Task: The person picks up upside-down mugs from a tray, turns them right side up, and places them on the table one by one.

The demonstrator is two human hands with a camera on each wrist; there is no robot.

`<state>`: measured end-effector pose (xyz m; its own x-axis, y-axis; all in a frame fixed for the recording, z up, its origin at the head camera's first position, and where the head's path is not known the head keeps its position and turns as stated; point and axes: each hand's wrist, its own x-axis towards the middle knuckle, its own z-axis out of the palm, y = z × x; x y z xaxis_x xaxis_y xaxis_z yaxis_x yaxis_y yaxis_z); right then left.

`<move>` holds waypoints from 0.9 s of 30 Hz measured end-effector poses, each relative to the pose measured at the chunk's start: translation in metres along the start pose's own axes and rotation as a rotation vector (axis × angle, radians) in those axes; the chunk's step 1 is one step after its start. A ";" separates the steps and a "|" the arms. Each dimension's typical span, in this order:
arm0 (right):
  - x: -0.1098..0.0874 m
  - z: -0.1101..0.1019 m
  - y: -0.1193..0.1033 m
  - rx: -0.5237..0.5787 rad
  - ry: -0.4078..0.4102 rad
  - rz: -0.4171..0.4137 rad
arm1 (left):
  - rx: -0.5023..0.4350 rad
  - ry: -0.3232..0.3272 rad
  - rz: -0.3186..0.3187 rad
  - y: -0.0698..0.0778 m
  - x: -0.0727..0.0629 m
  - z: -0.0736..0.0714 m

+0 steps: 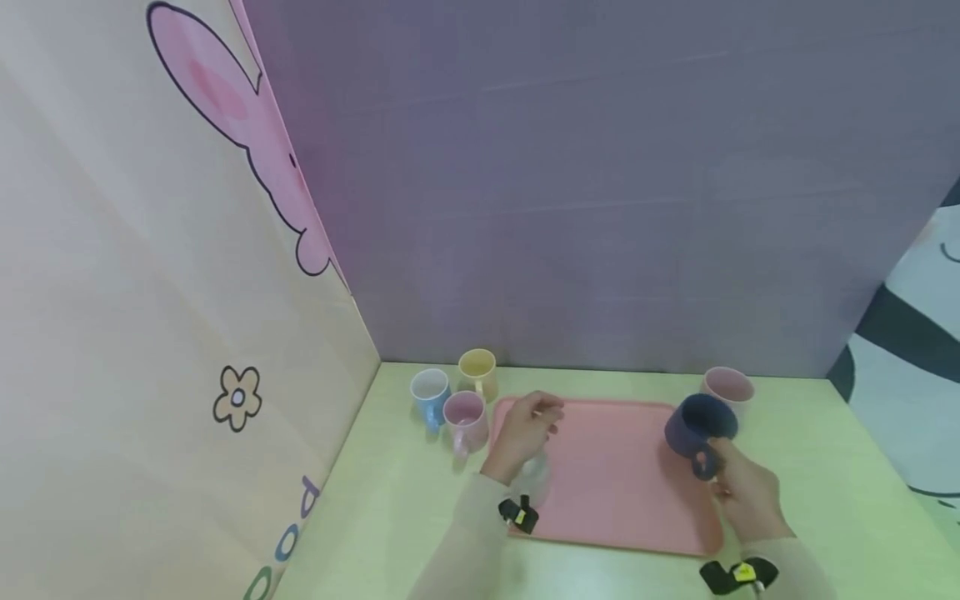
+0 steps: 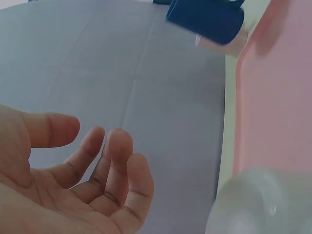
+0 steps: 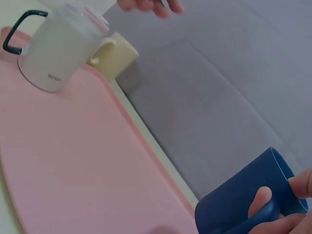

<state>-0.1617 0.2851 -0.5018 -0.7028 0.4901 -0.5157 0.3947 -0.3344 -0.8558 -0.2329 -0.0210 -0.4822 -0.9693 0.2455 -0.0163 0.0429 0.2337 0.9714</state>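
Note:
My right hand (image 1: 750, 487) grips a dark blue mug (image 1: 686, 429) near its handle. The mug is raised over the right part of a pink tray (image 1: 615, 483). In the right wrist view the thumb and fingers lie at the handle and rim of the mug (image 3: 241, 197). Above the tray's left part hangs my left hand (image 1: 527, 429), holding nothing, its fingers loosely bent in the left wrist view. Below it stands a frosted pitcher (image 3: 61, 56) with a dark handle, on the tray and mostly hidden by the left arm in the head view.
Left of the tray are a light blue mug (image 1: 430, 390), a yellow mug (image 1: 480, 368) and a lilac mug (image 1: 465, 417). A pink mug (image 1: 729, 386) stands behind the blue one at the tray's far right corner. A grey wall (image 1: 585, 208) closes off the table's back edge.

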 end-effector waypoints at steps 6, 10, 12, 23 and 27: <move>0.006 -0.018 -0.004 0.006 -0.005 0.048 | -0.019 0.032 0.027 -0.007 0.000 -0.015; 0.010 -0.029 -0.005 0.038 -0.038 0.078 | -0.030 0.035 0.017 -0.012 -0.001 -0.022; 0.012 -0.035 -0.006 0.046 -0.048 0.090 | -0.024 0.043 0.007 -0.015 -0.001 -0.024; 0.022 -0.061 -0.007 0.056 -0.032 0.156 | -0.064 0.074 -0.025 -0.028 -0.003 -0.033; 0.028 -0.065 -0.006 0.047 -0.018 0.150 | -0.073 0.091 -0.014 -0.031 -0.004 -0.034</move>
<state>-0.1455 0.3531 -0.5134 -0.6488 0.4172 -0.6364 0.4685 -0.4400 -0.7661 -0.2387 -0.0613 -0.5039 -0.9878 0.1554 -0.0113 0.0149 0.1662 0.9860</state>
